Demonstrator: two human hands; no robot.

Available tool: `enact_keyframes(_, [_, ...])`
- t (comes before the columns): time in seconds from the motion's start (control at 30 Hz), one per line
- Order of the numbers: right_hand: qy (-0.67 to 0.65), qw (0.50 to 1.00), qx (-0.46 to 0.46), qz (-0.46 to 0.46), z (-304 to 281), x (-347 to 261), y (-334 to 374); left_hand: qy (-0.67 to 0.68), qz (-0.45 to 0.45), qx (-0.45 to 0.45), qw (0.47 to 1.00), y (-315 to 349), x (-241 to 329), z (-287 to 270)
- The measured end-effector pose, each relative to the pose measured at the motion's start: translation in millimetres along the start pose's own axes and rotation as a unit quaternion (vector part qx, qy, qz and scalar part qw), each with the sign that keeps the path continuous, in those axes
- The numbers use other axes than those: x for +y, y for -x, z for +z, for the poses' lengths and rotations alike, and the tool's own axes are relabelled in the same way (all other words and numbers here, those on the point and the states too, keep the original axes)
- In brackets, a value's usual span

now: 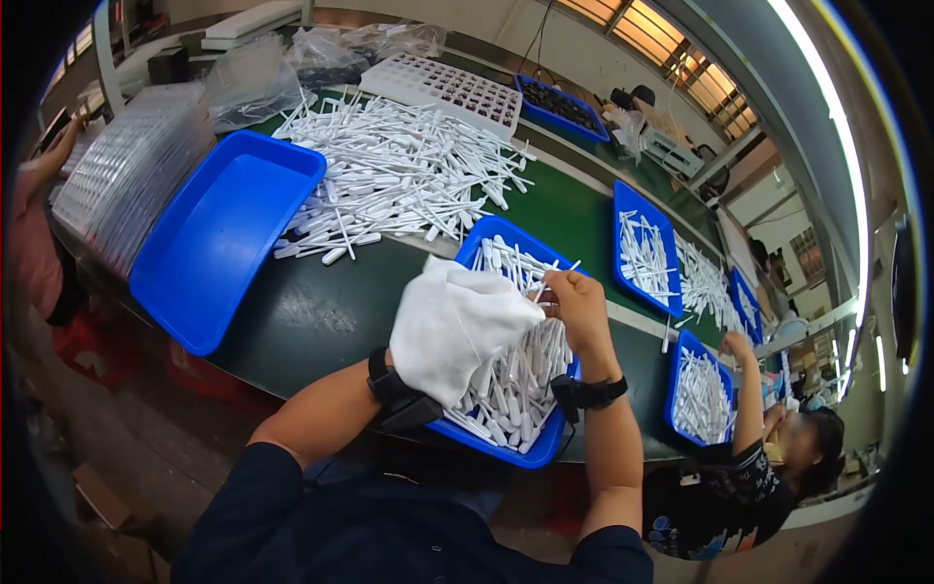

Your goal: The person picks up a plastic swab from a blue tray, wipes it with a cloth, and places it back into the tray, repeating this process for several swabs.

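Note:
A white cloth (457, 326) drapes over my left hand and hides its fingers; the cloth bunches as if gripped from inside. Only my left wrist (394, 384), with a black band, shows below it. At the cloth's right edge, the fingers of my right hand (576, 304) are pinched together; what lies between them is too small to make out. Under both hands stands a blue tray (556, 450) filled with slim white plastic sticks (506, 394) that have wider ends.
A big pile of similar sticks (399, 161) covers the green bench beyond. At left stand a blue tray (209, 243) and stacked clear plastic trays (136, 165). A white holed tray (448, 88) lies behind. On the right, a co-worker (749, 487) reaches toward another filled blue tray (702, 394).

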State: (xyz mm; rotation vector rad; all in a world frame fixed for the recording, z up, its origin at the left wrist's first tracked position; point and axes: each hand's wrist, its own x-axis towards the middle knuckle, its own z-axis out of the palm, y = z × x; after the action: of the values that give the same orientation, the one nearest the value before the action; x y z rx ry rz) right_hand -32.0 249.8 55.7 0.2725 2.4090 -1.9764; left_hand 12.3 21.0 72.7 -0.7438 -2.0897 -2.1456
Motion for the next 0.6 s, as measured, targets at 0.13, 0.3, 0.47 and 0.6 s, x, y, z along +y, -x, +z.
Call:
enact_keyframes(0.13, [0.334,0.938,-0.015,-0.092,14.2,-30.1,-15.7,-0.178,0.059,-0.05,0.981,0.2,0.5,-10.2])
enact_keyframes(0.3, [0.452,0.822,-0.157,-0.307,81.6,-75.4,-64.2,-0.404,0.115,-0.107,0.901,0.7,4.9,-21.2])
enact_keyframes(0.47, [0.512,0.726,-0.279,-0.365,179.7,-49.0,-137.6,-0.391,0.028,-0.114,0.913,-2.3,29.0,-27.8])
enact_keyframes(0.6, [0.617,0.653,-0.201,-0.391,211.2,-14.2,-176.8,-0.376,-0.008,-0.072,0.924,-4.0,29.7,-25.9])
